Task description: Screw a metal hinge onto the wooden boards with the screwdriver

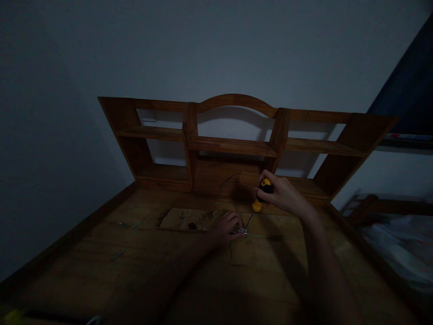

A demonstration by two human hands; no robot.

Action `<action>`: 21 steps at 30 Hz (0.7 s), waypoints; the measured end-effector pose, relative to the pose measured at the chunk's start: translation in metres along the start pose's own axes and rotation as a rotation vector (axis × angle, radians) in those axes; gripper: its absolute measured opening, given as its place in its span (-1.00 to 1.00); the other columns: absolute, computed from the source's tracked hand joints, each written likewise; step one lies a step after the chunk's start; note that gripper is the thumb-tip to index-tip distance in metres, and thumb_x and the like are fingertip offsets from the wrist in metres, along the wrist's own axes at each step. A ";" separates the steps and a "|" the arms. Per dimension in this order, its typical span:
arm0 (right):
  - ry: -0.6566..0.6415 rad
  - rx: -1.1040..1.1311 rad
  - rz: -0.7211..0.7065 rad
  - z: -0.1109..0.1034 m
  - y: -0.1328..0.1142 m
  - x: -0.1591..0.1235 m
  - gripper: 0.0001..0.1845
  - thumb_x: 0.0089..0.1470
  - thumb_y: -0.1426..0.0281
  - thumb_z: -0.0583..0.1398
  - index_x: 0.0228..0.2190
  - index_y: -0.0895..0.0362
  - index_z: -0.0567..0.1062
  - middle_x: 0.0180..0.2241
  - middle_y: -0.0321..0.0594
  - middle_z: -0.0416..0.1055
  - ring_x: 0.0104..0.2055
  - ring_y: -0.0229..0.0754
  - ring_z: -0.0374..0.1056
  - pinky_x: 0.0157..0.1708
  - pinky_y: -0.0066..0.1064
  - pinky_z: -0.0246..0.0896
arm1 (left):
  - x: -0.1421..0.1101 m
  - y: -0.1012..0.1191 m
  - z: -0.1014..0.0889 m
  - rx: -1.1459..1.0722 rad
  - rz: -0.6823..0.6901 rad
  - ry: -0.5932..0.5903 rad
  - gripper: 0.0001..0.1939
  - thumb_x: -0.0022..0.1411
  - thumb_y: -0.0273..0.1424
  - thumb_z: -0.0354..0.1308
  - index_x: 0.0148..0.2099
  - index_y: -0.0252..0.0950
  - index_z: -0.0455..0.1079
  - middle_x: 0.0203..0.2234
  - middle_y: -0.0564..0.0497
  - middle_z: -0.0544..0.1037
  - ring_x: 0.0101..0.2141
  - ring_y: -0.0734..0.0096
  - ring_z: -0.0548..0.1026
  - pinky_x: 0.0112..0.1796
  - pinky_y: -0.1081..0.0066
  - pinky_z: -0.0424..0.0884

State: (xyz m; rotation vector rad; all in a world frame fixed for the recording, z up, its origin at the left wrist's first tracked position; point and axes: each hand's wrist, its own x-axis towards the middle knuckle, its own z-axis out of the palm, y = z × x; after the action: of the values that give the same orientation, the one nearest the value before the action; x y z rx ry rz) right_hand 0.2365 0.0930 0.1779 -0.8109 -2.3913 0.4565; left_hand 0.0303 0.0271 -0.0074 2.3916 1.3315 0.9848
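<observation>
My right hand (279, 192) is wrapped round the yellow and black handle of a screwdriver (257, 205). Its thin shaft slants down to the left, and the tip meets a small shiny metal piece (241, 231) on the wooden boards. Fingers of my left hand (228, 228) press and hold that metal piece from the left side. Its exact kind is too small and dark to make out. Under and beside it lies a flat, pale wooden board (270, 221), and a torn, stained patch (189, 220) shows left of my left hand.
A wooden shelf unit (233, 146) with an arched top stands at the back against the wall. Several small metal pieces, one of them a thin rod (118, 255), lie on the boards at left. Raised wooden edges run along both sides. White fabric (399, 243) lies beyond the right edge.
</observation>
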 end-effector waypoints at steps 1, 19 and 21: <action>0.008 -0.019 -0.007 0.002 -0.003 0.000 -0.78 0.11 0.18 0.19 -0.32 0.03 0.29 -0.53 -0.38 0.37 -0.51 -0.24 0.33 -0.49 -0.44 0.08 | 0.000 0.000 0.000 0.004 0.001 0.000 -0.75 0.26 -0.18 0.21 -0.20 -0.25 0.34 -0.18 -0.01 0.42 -0.12 0.29 0.35 -0.09 0.34 0.27; 0.101 -0.433 -0.037 0.013 -0.023 -0.002 -0.72 0.22 0.14 0.03 -0.21 0.07 0.34 -0.41 -0.21 0.48 -0.41 -0.13 0.38 -0.41 -0.38 0.03 | 0.000 0.002 -0.002 0.019 0.015 -0.002 -0.76 0.28 -0.19 0.20 -0.20 -0.26 0.33 -0.18 0.00 0.42 -0.10 0.31 0.35 -0.07 0.35 0.26; 0.089 -0.447 -0.048 0.012 -0.024 -0.002 -0.77 0.19 0.20 0.06 -0.20 0.08 0.32 -0.39 -0.21 0.48 -0.39 -0.13 0.38 -0.40 -0.38 0.03 | 0.000 0.002 -0.002 0.018 0.018 -0.006 -0.76 0.28 -0.19 0.19 -0.19 -0.26 0.34 -0.18 -0.01 0.42 -0.10 0.30 0.35 -0.07 0.34 0.26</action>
State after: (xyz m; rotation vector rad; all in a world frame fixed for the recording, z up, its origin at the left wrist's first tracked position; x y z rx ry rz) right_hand 0.2199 0.0722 0.1786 -0.9358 -2.4542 -0.1418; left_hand 0.0301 0.0260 -0.0050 2.4226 1.3245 0.9742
